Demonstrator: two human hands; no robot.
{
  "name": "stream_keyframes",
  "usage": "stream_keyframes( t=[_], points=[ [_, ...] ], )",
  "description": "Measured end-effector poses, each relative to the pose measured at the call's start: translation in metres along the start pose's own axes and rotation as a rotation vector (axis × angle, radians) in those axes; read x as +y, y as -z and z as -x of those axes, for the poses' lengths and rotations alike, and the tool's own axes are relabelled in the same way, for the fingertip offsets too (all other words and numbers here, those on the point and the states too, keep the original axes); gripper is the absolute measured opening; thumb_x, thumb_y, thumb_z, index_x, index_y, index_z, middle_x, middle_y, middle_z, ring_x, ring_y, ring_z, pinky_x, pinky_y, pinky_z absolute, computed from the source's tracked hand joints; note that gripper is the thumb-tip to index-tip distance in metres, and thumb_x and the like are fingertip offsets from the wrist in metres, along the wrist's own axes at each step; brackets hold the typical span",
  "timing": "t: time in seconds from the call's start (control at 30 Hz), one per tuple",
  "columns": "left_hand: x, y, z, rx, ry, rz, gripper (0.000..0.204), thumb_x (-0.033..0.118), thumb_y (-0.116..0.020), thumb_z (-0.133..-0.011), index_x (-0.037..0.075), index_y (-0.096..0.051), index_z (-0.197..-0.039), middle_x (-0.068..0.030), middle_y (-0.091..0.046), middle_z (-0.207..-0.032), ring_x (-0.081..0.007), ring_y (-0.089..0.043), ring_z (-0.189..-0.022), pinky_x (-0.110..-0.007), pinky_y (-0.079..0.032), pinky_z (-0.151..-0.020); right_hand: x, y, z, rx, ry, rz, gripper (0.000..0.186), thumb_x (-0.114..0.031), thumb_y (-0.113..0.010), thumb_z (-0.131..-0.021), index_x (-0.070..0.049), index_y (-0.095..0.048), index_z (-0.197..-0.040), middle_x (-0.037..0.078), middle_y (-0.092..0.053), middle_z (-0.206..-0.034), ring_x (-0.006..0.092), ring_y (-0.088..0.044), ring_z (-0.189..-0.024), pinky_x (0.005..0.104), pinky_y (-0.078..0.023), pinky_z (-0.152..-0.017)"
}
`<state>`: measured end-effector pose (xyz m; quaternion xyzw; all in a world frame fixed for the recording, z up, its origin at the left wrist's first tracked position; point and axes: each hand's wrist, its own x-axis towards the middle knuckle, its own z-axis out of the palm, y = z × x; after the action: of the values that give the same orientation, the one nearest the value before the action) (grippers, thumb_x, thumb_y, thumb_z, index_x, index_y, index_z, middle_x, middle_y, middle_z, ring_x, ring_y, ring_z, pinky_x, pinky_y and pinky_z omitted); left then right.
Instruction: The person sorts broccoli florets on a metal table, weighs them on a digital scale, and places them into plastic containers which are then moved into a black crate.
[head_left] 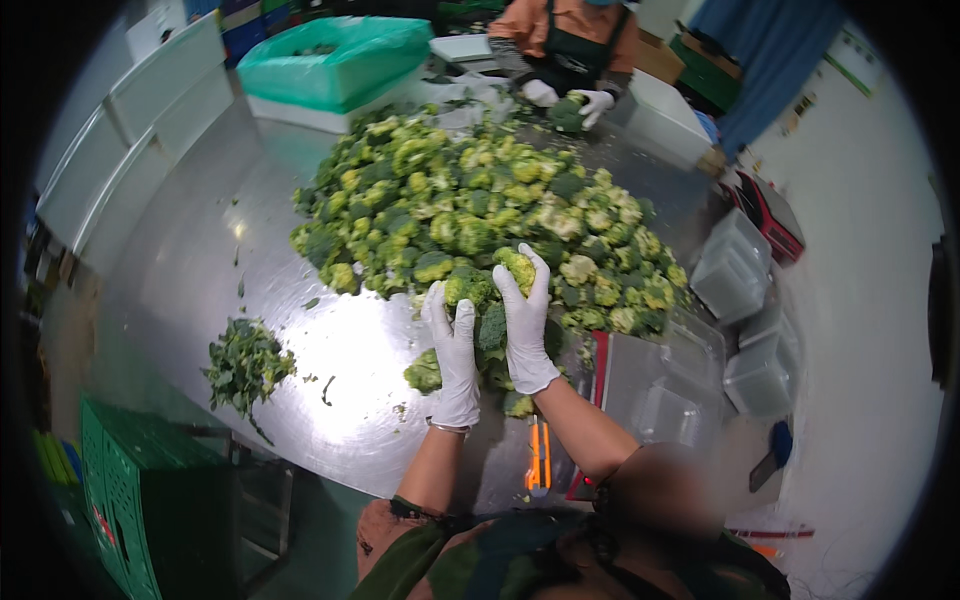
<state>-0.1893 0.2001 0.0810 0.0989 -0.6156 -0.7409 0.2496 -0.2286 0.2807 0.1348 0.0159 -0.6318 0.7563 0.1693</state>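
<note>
Both of my hands wear white gloves and meet at the near edge of a large heap of broccoli florets (430, 205) on a steel table. My left hand (455, 355) curls its thumb and fingers round a green broccoli floret (468, 286). Just beside it, my right hand (526, 330) grips a yellower broccoli floret (517, 268) between thumb and fingers. A dark floret (492, 327) lies between the two palms, and a loose floret (424, 371) rests left of my left wrist. Below my right wrist is an orange utility knife (539, 455).
Trimmed leaves (247, 367) lie at the left. To the right sit a red-edged scale (615, 395), clear plastic tubs (733, 265) and another red device (770, 215). A green-lined foam box (335, 65) stands at the back. Across the table, a gloved co-worker (570, 45) handles broccoli.
</note>
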Motion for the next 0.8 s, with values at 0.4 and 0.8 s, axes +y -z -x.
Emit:
stream_keyframes(
  t=[0.4,0.8],
  points=[
    [0.114,-0.167,0.161,-0.59,-0.092,0.104,0.061,0.038,-0.066,-0.096,0.01,-0.048,-0.147,-0.0187,-0.031,-0.153,-0.0337,-0.032,-0.143,-0.046,-0.032,-0.117,-0.188,0.201,0.058,0.514,0.122,-0.164,0.051,-0.011,-0.063,-0.098,-0.006,-0.044,-0.145,0.009,-0.052,-0.138,0.0189,-0.052,-0.124,0.034,-0.042,-0.108],
    [0.054,-0.217,0.232,-0.678,-0.159,-0.016,0.063,0.035,-0.072,-0.092,0.01,-0.049,-0.145,-0.0202,-0.029,-0.153,-0.0369,-0.031,-0.143,-0.047,-0.028,-0.118,-0.144,0.305,0.085,0.682,0.082,-0.107,0.052,-0.008,-0.064,-0.097,-0.004,-0.044,-0.146,0.009,-0.051,-0.139,0.0185,-0.049,-0.127,0.033,-0.038,-0.11]
  ],
)
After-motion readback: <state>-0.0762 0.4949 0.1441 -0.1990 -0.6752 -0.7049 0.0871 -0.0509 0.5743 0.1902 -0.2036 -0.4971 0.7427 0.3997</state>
